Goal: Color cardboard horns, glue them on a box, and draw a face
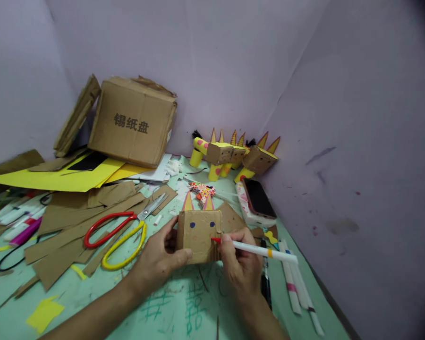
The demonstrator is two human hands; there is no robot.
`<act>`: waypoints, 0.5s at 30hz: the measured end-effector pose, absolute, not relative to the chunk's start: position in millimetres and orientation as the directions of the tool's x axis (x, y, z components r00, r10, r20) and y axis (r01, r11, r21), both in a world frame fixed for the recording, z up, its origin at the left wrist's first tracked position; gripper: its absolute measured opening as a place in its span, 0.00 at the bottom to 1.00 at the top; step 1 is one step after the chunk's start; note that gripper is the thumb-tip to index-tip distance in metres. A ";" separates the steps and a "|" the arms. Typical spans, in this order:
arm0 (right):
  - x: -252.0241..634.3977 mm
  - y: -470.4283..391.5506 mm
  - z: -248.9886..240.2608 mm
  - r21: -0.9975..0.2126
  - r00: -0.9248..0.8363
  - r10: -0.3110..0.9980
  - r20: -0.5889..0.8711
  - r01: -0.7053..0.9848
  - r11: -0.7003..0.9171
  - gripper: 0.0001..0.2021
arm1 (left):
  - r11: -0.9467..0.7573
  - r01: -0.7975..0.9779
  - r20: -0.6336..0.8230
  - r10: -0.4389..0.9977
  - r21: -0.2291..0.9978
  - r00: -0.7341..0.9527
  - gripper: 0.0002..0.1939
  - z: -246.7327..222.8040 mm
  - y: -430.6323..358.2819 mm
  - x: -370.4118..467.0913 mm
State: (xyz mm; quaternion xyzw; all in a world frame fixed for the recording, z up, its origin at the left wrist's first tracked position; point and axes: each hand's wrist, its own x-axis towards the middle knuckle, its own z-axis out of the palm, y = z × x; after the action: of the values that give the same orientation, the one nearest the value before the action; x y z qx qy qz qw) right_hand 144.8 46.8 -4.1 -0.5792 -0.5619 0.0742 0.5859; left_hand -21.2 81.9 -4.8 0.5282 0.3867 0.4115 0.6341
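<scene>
A small cardboard box head [201, 238] with two blue dot eyes and two pointed yellow-and-pink ears stands upright in front of me. My left hand [165, 255] grips its left side, thumb across the lower front and fingers behind. Between the fingers of my right hand [241, 259] is a white marker with a red tip [258, 250]. The red tip is at the right part of the box's front, below the right eye. Faint reddish marks show on the face. Red-and-yellow handled scissors [123, 231] lie left of my left hand.
Several finished cardboard animals [233, 153] stand at the back by the wall. A phone [258, 196] rests on a white pack at right. White markers [292, 278] lie below it. Cardboard scraps [62, 245], yellow sheets [56, 177] and a large carton [132, 125] occupy the left.
</scene>
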 end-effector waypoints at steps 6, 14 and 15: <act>141.9 47.7 -2.2 -0.804 0.417 0.740 0.528 0.527 0.276 0.11 | 0.088 -0.110 -0.040 0.924 0.990 0.380 0.41 -3.9 82.8 -21.1; 141.6 48.6 -7.8 -0.871 0.487 0.756 0.438 0.440 0.221 0.13 | 0.078 -0.101 -0.034 0.925 0.992 0.378 0.40 -1.6 82.3 -21.6; 141.5 48.8 -8.0 -0.870 0.489 0.753 0.440 0.441 0.222 0.13 | 0.077 -0.098 -0.035 0.927 0.992 0.374 0.40 -1.6 82.3 -21.6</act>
State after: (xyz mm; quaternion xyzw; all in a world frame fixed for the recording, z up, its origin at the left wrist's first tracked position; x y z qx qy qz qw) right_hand 141.5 48.8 -8.0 -0.6106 -0.4890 0.1278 0.6097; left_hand -21.6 82.3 -1.6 0.5424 0.3820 0.4087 0.6267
